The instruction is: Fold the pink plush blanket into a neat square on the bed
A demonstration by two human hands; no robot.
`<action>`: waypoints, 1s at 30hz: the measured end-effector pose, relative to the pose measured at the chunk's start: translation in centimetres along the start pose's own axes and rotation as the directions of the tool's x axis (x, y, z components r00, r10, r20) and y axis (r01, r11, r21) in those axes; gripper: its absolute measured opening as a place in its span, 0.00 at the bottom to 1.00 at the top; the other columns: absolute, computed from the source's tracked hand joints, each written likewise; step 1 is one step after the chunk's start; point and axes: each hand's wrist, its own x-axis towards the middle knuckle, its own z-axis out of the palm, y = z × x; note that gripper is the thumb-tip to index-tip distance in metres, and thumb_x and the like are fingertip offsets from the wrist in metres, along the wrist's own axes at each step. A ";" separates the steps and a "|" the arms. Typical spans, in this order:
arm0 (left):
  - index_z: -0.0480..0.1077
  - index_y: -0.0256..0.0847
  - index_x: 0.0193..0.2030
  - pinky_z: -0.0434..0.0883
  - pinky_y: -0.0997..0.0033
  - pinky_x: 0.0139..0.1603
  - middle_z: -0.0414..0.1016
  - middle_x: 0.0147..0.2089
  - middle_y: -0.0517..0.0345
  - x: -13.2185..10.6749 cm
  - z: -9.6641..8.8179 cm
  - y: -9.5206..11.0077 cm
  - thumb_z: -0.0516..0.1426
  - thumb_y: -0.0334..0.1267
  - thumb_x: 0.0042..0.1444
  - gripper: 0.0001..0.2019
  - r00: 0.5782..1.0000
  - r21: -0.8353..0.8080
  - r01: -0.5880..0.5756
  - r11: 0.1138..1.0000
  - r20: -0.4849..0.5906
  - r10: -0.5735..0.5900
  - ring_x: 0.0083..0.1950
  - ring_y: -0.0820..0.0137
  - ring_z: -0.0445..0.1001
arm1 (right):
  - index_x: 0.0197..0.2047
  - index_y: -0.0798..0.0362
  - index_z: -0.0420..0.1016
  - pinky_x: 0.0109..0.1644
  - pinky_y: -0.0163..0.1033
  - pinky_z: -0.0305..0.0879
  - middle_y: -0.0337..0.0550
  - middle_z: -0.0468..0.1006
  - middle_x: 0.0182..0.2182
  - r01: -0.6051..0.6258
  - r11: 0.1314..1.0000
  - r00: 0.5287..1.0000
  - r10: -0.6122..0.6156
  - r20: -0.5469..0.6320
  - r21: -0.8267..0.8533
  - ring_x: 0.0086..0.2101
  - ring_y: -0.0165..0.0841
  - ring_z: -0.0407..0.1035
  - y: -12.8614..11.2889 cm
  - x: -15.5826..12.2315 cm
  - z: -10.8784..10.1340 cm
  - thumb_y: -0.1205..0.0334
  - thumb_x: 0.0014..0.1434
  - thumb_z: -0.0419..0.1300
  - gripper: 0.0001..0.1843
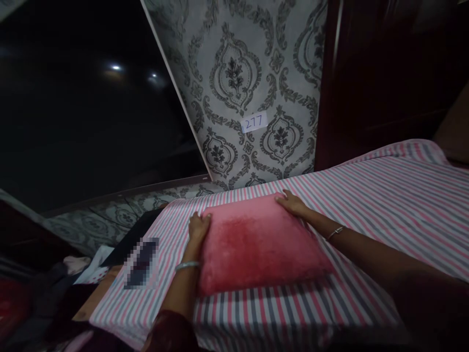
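Observation:
A plush pink and red cushion (256,244) lies flat on a striped cloth (381,205) in front of me. My left hand (199,226) grips its far left corner, the thumb over the top and the fingers along the side. At the far right corner, my right hand (291,202) holds the edge with the thumb on top. Parts of the fingers on both hands are hidden or dim. The cushion's near edge is slightly smeared.
Behind the cloth stands a patterned wall (238,98) with a paper label (254,121) reading 277. A large dark screen (91,98) leans in at the left. A pixelated dark patch (142,264) covers something left of my left hand. Clothes (93,266) lie further left.

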 end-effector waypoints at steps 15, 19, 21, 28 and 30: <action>0.44 0.57 0.75 0.42 0.37 0.74 0.39 0.78 0.57 -13.1 6.1 -7.0 0.56 0.41 0.61 0.38 0.557 0.447 -0.830 0.332 0.645 0.523 0.78 0.54 0.39 | 0.68 0.35 0.64 0.71 0.63 0.31 0.38 0.57 0.70 0.771 0.625 0.500 -0.468 0.729 -0.127 0.70 0.51 0.44 -1.2 2.1 6.1 0.42 0.61 0.61 0.33; 0.45 0.57 0.75 0.43 0.38 0.74 0.38 0.78 0.59 -12.9 6.0 -7.1 0.57 0.41 0.61 0.38 0.553 0.447 -0.833 0.327 0.642 0.532 0.77 0.53 0.41 | 0.66 0.37 0.66 0.71 0.61 0.39 0.40 0.60 0.69 0.655 0.741 0.620 -0.414 0.666 -0.149 0.68 0.52 0.49 0.4 5.5 6.5 0.40 0.60 0.60 0.33; 0.46 0.57 0.74 0.43 0.38 0.74 0.38 0.78 0.58 -13.0 6.1 -7.3 0.57 0.42 0.60 0.38 0.547 0.446 -0.836 0.318 0.642 0.537 0.77 0.53 0.42 | 0.66 0.38 0.67 0.71 0.58 0.40 0.39 0.60 0.68 0.645 0.758 0.624 -0.452 0.637 -0.094 0.68 0.50 0.51 1.1 5.9 6.8 0.39 0.59 0.61 0.34; 0.46 0.57 0.74 0.42 0.38 0.74 0.37 0.78 0.59 -13.4 6.2 -6.7 0.55 0.45 0.63 0.35 0.574 0.446 -0.819 0.361 0.632 0.520 0.78 0.55 0.38 | 0.64 0.39 0.70 0.71 0.57 0.41 0.40 0.64 0.66 0.630 0.776 0.632 -0.488 0.602 -0.032 0.67 0.48 0.55 1.6 5.3 6.9 0.40 0.57 0.62 0.33; 0.47 0.56 0.74 0.43 0.38 0.74 0.40 0.78 0.57 -13.5 5.8 -6.0 0.54 0.48 0.64 0.34 0.574 0.424 -0.818 0.388 0.644 0.506 0.78 0.56 0.39 | 0.64 0.40 0.71 0.71 0.61 0.39 0.41 0.65 0.66 0.610 0.788 0.663 -0.448 0.600 -0.087 0.67 0.51 0.54 1.1 5.1 6.7 0.41 0.56 0.63 0.33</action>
